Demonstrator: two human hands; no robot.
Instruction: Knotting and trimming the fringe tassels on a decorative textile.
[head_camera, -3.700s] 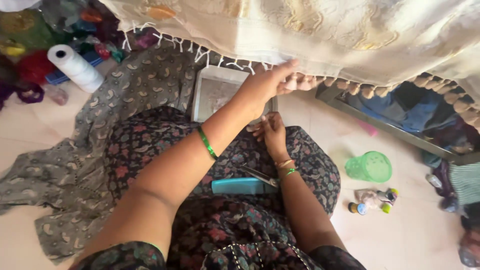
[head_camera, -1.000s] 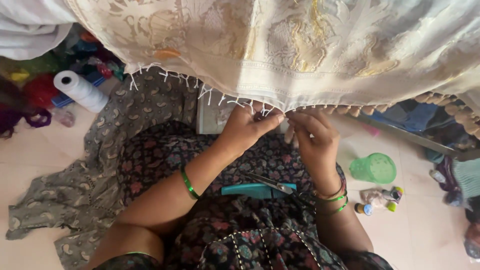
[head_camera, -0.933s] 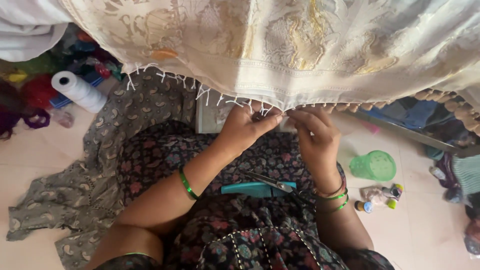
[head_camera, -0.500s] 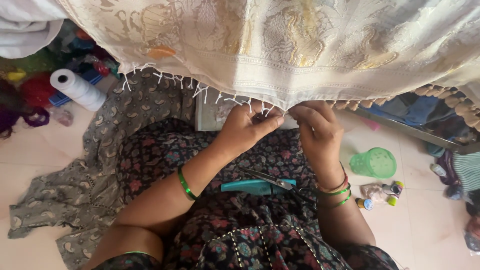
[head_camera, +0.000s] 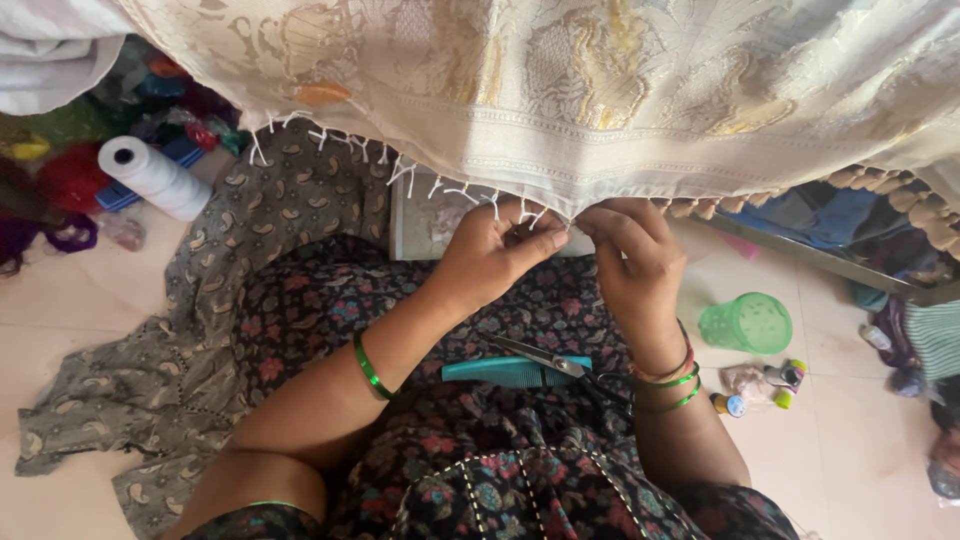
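A cream and gold woven cloth (head_camera: 560, 90) hangs across the top, its lower edge lined with small white tassels. My left hand (head_camera: 490, 255) pinches the fringe at that edge, thumb against fingers. My right hand (head_camera: 630, 260) grips the same edge just to the right, the two hands almost touching. On my lap, below the hands, lie a teal comb (head_camera: 505, 372) and a pair of scissors (head_camera: 560, 365) across it.
A white thread cone (head_camera: 155, 180) and coloured yarn lie at the left. A grey patterned cloth (head_camera: 190, 340) spreads over the floor. A green plastic cup (head_camera: 745, 325) and small thread spools (head_camera: 760, 390) sit at the right. A flat box (head_camera: 430, 215) lies under the fringe.
My left hand came down from an outstretched reach to the fringe, and my right hand rose from my lap to meet it. Over the last second both hands stay at the edge.
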